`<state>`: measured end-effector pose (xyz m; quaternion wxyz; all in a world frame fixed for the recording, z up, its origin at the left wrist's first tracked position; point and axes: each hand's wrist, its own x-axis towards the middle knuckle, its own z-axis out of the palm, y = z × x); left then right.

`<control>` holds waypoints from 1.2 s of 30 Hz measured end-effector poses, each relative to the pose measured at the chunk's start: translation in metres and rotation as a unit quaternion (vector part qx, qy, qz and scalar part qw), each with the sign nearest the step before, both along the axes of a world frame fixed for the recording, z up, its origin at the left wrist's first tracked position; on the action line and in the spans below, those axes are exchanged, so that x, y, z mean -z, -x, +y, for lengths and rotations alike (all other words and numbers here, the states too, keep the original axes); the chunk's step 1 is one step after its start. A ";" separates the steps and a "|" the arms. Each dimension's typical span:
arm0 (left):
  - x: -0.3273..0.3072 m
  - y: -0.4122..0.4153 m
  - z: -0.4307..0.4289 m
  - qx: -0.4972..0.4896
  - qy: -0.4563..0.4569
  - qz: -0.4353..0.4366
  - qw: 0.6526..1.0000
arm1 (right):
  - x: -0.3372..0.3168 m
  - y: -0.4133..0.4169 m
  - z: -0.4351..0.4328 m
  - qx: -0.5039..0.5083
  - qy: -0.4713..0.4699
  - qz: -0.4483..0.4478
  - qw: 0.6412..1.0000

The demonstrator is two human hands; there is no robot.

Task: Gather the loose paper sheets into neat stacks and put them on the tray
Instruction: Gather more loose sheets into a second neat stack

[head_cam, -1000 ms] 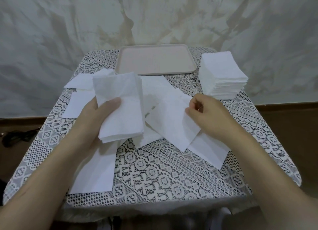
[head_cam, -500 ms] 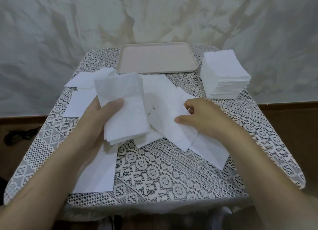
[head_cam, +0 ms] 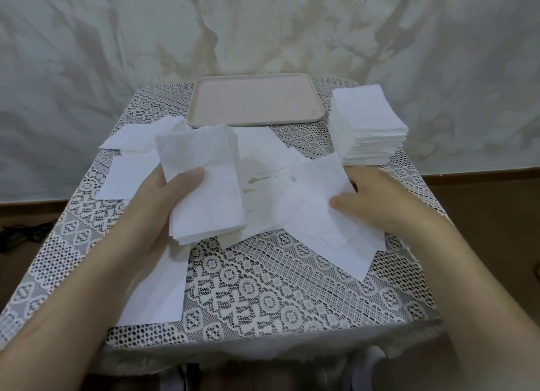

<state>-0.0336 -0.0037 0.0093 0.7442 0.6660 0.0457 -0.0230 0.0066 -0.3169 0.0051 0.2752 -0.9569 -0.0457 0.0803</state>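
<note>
Between the right fingers [head_cam: 359, 178] sits one loose sheet [head_cam: 317, 192]

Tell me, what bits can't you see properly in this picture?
All in the head view:
- Right hand: fingertips hidden behind the lifted sheet it pinches.
- Bundle in the left hand: sheet count, edges too thin.
- Middle loose sheets: overlapping, lower ones covered.
- Under the table: blurred, cut by the bottom edge.

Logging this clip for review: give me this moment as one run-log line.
left hand grips gathered stack | right hand pinches loose sheet | tray has no paper yet | tall stack beside tray
</note>
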 end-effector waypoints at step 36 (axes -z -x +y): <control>-0.005 -0.001 0.002 -0.028 0.042 0.045 0.998 | -0.003 0.005 0.048 0.030 -0.173 0.068 0.982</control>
